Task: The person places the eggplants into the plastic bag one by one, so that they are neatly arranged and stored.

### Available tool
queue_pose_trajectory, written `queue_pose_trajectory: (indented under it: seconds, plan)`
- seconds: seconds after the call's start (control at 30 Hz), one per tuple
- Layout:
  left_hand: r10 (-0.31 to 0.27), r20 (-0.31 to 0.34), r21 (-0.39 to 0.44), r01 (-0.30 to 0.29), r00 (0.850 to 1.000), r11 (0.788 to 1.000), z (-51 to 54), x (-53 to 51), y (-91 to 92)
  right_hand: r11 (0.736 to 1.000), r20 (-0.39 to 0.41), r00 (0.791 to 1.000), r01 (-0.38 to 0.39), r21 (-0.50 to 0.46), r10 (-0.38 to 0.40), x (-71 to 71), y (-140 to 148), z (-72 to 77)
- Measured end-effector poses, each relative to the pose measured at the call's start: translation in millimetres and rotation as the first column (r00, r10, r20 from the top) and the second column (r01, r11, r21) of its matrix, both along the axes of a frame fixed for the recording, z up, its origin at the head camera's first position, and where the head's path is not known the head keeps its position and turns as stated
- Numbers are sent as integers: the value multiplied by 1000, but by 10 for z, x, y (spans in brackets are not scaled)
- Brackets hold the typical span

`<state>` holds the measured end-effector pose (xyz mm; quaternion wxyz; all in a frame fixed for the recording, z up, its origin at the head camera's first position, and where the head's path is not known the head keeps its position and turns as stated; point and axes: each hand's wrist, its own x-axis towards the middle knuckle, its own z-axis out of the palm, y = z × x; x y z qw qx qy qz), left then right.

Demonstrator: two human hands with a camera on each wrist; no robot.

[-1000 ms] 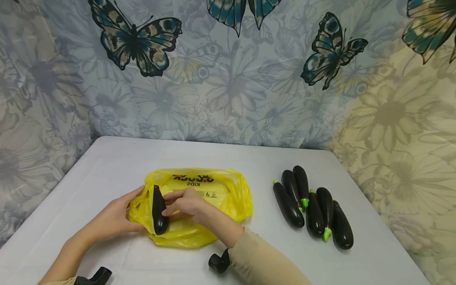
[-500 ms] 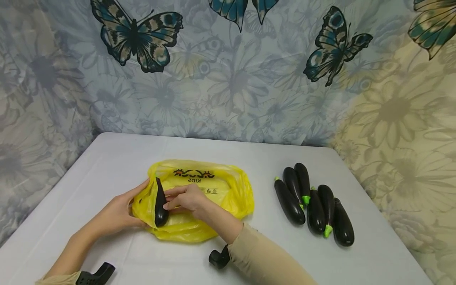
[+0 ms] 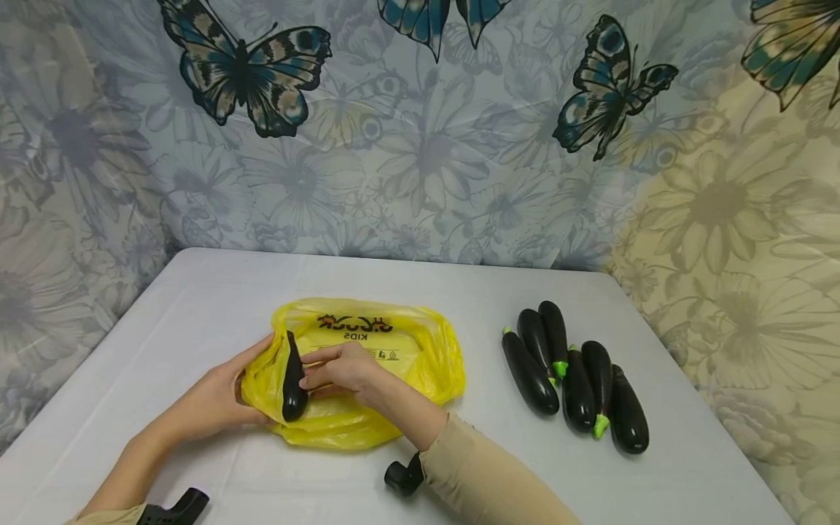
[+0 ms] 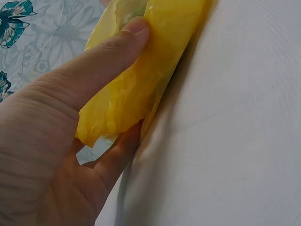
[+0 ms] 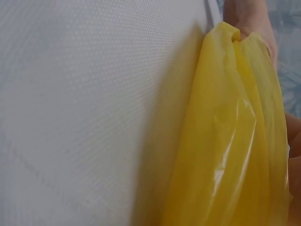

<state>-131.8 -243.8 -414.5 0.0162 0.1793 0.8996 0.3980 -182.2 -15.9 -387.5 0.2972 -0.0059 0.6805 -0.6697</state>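
Note:
A yellow plastic bag [image 3: 420, 335] lies on the white table, its printing upside down or mirrored in the head view. My left hand [image 3: 216, 394] grips its left end, thumb on top and fingers underneath, as the left wrist view also shows. One dark eggplant [image 3: 293, 394] lies lengthwise at the bag's left part, its broad end toward me. My right hand [image 3: 348, 373] reaches over the bag and holds this eggplant at its right side with bent fingers and thumb; some fingertips are hidden. In the right wrist view the bag [image 5: 221, 141] hides the fingertips.
Several more dark eggplants [image 3: 528, 373] with green stems lie grouped on the right of the table [image 3: 216, 292]. Behind it hangs a floral cloth [image 3: 433, 182] with butterflies. A black camera mount [image 3: 403, 475] sits at the right wrist.
The head view has shifted slightly. Both hands keep their places on the bag and the eggplant; the eggplant has barely moved. The grouped eggplants stay put.

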Motion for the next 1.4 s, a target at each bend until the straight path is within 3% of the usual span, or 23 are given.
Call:
queue_pose_trajectory:
  seconds: [0.5, 0.77, 0.93, 1.13, 1.4]
  plan:
    - [-21, 31, 67, 19, 999, 998, -79, -27, 14, 997, -45, 998, -46, 69, 49, -9, 43, 14]
    - [-6, 27, 46, 5, 1000, 999, -77, -30, 16, 993, -95, 994, -41, 109, 51, 22, 217, 148]
    - [14, 38, 36, -15, 999, 999, -71, -24, 11, 1000, -87, 996, -19, -7, 18, 41, 399, 246]
    - [23, 39, 30, -24, 999, 999, -57, -26, 13, 989, -79, 996, 39, -144, -51, 49, 586, 318]
    - [36, 42, 24, -37, 998, 999, -66, -11, 33, 977, -85, 993, 59, -203, -78, 112, 783, 347]
